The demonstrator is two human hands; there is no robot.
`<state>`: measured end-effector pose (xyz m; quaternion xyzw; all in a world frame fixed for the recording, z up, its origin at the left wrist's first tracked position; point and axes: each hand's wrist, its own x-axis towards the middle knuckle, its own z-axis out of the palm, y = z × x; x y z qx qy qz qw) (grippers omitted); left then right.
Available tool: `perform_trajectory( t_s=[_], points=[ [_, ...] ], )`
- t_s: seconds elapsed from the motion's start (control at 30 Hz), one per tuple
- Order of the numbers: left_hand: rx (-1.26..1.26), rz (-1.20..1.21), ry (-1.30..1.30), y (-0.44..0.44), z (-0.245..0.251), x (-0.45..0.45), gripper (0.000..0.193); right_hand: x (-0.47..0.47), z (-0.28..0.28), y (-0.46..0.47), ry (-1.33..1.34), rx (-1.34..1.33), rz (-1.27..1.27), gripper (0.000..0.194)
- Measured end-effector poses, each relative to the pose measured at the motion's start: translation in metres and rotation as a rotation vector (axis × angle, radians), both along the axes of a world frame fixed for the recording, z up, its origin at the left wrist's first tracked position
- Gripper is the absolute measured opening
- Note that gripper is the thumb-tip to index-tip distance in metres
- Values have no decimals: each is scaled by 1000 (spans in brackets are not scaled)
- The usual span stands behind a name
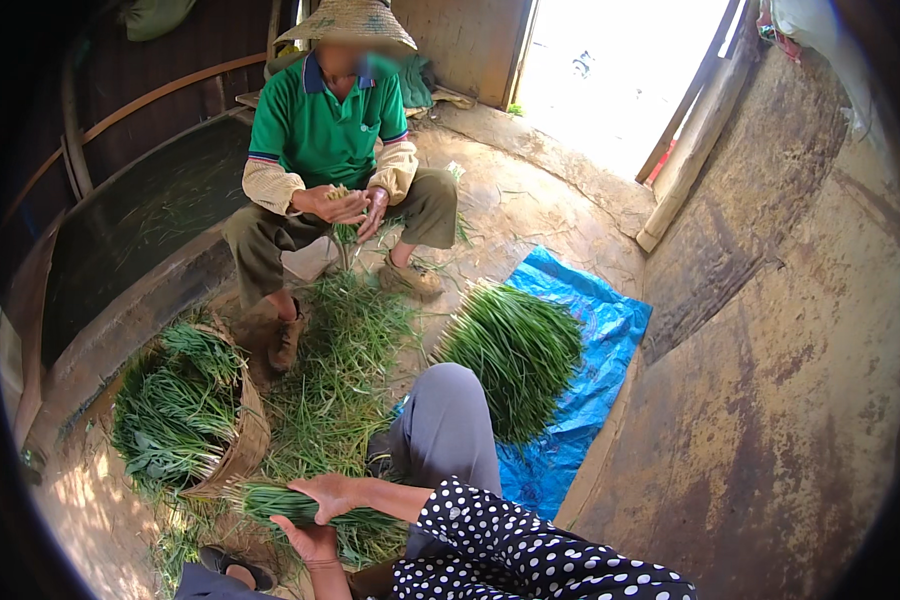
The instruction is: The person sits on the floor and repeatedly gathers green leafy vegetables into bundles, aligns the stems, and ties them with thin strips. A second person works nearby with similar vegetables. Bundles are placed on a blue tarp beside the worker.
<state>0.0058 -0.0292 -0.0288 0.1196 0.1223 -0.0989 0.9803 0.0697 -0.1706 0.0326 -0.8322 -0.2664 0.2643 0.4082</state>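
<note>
A bunch of long green chive-like leaves [266, 501] lies across both my hands, its pale ends to the left and its leaf tips trailing right. My right hand [330, 496] grips it from above. Below, my left hand [311, 541] holds its underside, the fingers partly hidden. Just beyond stands a woven basket [251, 427] filled with similar greens [184, 405]. To the right, a large pile of long green leaves [514, 352] rests on a blue plastic sheet [607, 360], pale ends towards the upper left.
Across from me sits a person in a straw hat [349, 22], holding a small bunch of greens [343, 225] in both hands. Loose leaves [337, 360] cover the floor between us. A dark trough-like bed [150, 217] runs along the left. A stained wall [765, 420] is on the right.
</note>
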Motion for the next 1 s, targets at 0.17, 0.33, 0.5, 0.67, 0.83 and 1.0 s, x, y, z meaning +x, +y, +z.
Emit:
perform_trajectory(
  t_s=[0.17, 0.33, 0.5, 0.67, 0.83, 1.0],
  points=[
    [46, 35, -131, 14, 8, 2, 58, -17, -1, 22, -215, 90, 14, 90],
    [213, 16, -69, 26, 23, 1, 53, -27, 10, 23, -260, 32, 5, 96],
    [404, 20, -30, 33, 44, 2, 57, -44, 13, 39, -558, -62, -156, 94],
    [564, 59, -9, 33, 52, 3, 57, -53, 13, 44, -538, -102, -207, 96],
    [528, 66, 78, 40, 44, 5, 55, -52, 18, 32, -221, 122, -138, 104],
    [404, 108, 41, 50, 52, 0, 48, -31, 23, 11, 237, 466, -38, 116]
  ],
)
